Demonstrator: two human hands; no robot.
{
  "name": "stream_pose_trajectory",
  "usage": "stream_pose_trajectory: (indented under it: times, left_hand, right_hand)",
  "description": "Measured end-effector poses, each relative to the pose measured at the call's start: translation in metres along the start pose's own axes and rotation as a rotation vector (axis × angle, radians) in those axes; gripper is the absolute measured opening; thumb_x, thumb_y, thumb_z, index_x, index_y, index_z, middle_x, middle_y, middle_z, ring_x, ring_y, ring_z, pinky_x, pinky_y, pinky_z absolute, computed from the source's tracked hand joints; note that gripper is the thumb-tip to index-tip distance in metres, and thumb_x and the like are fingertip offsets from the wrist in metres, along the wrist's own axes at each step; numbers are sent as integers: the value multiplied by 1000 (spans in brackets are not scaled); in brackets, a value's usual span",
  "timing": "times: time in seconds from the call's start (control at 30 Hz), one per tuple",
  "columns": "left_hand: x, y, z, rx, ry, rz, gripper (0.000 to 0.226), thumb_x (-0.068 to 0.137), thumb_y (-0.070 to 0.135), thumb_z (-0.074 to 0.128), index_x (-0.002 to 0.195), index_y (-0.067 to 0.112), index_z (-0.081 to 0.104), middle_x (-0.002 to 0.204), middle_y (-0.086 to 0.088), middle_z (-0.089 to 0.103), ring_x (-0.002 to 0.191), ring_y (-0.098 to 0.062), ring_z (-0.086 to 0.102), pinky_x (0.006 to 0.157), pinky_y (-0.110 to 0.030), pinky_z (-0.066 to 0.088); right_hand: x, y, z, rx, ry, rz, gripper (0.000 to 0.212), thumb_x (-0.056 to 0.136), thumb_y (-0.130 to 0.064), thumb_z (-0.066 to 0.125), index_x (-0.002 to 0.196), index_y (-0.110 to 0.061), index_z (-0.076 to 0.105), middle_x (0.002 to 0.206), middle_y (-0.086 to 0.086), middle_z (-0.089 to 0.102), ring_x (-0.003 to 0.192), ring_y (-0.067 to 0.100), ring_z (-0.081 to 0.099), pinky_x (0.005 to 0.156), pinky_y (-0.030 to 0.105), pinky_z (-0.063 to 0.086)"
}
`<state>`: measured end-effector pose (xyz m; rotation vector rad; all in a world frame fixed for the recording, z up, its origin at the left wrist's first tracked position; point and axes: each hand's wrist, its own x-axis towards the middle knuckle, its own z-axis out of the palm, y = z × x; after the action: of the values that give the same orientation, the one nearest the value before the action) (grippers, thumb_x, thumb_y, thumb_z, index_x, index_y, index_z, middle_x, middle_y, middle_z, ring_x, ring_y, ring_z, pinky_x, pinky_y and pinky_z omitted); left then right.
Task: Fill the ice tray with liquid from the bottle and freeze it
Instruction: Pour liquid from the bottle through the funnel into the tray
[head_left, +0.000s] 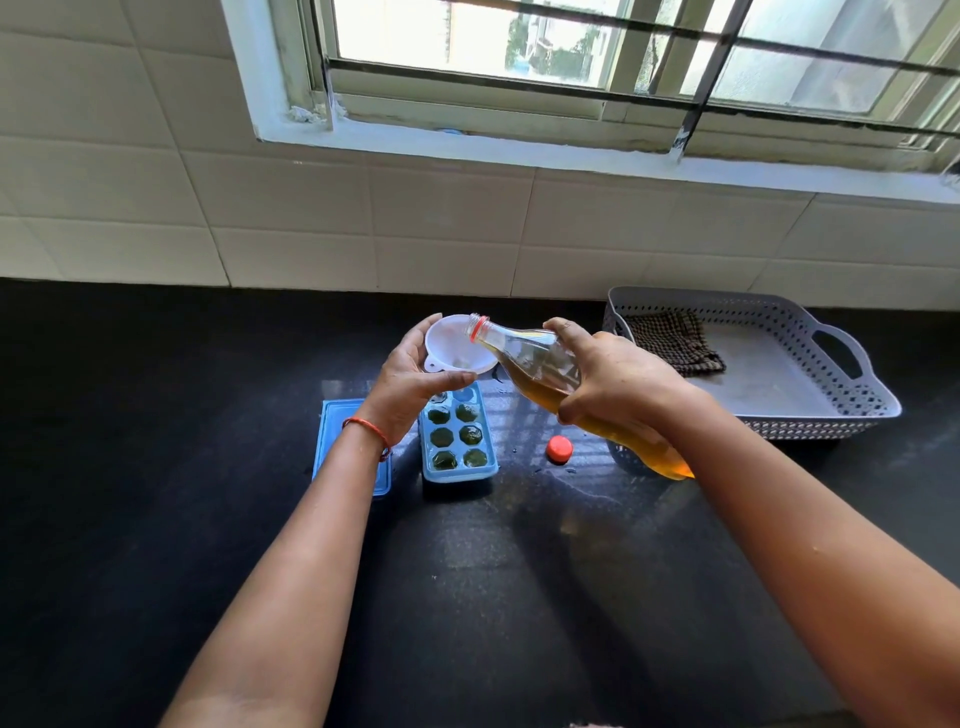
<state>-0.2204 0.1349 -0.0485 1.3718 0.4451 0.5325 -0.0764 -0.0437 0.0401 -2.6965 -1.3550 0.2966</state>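
Black worktop (156, 415), toward its back edge: blue ice tray (457, 436), 6 cells dark. My left hand (410, 374) cups the white funnel (452, 343) above it; right hand (618, 384) clamps the tilted bottle (535, 358) mid-body. It looks smooth, probably slippery, sloshing.

**A home kitchen**

A polished black stone tabletop (156, 415) meets a wall of cream tiles (447, 208) across mid-frame, under a barred sliding window (550, 47) at the top. On it stand a blue ice tray (457, 473) and a grey perforated basket (810, 427) holding a checked cloth (675, 340).
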Motion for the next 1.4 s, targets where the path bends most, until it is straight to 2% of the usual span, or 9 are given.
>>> stream_pose_trajectory:
  times: [0.37,0.47,0.7,0.9,1.13,1.3,1.4]
  left_hand:
    - [-2,1,2,0,-3,3,79,72,-13,69,140,8,37,129,-15,51,115,-28,53,102,-48,44]
    - [-2,2,2,3,-5,4,82,68,-9,74,140,9,38,129,-16,51,115,-28,53,99,-45,46]
    - [-5,7,5,-2,4,-6,88,59,3,75,139,10,38,129,-16,52,116,-30,54,102,-49,44]
    - [-4,5,3,13,-1,-11,84,68,-8,75,140,10,37,133,-20,49,122,-36,51,104,-51,42]
    - [-3,6,3,11,0,-2,77,72,-13,69,139,10,38,132,-20,50,120,-35,52,103,-50,44]
    - [-3,6,3,13,0,-9,79,71,-12,70,140,10,37,130,-17,51,118,-32,53,103,-51,43]
    - [-4,8,5,11,9,-8,87,64,-4,76,140,9,37,130,-16,52,116,-28,54,104,-48,43]
  right_hand:
    - [0,1,-1,-15,-2,4,106,59,-37,74,142,-47,10,114,4,50,99,24,50,68,32,41]
    - [1,2,-1,-20,4,-1,106,58,-38,74,142,-47,10,114,4,50,99,24,50,67,31,41]
    - [2,2,0,-15,3,-4,107,57,-39,74,142,-48,9,112,3,50,93,21,48,63,30,38]
    - [3,1,-1,-25,2,-6,107,58,-40,74,142,-48,9,112,3,50,91,20,46,59,29,35]
    - [2,2,-2,-35,1,-5,108,59,-40,75,143,-47,9,114,4,50,93,21,47,64,31,39]
    - [2,2,-3,-36,4,-7,107,60,-40,75,143,-47,8,115,5,50,94,22,48,63,31,39]
    - [1,1,-3,-46,7,-1,106,59,-39,74,143,-47,10,114,5,50,95,23,49,65,31,40]
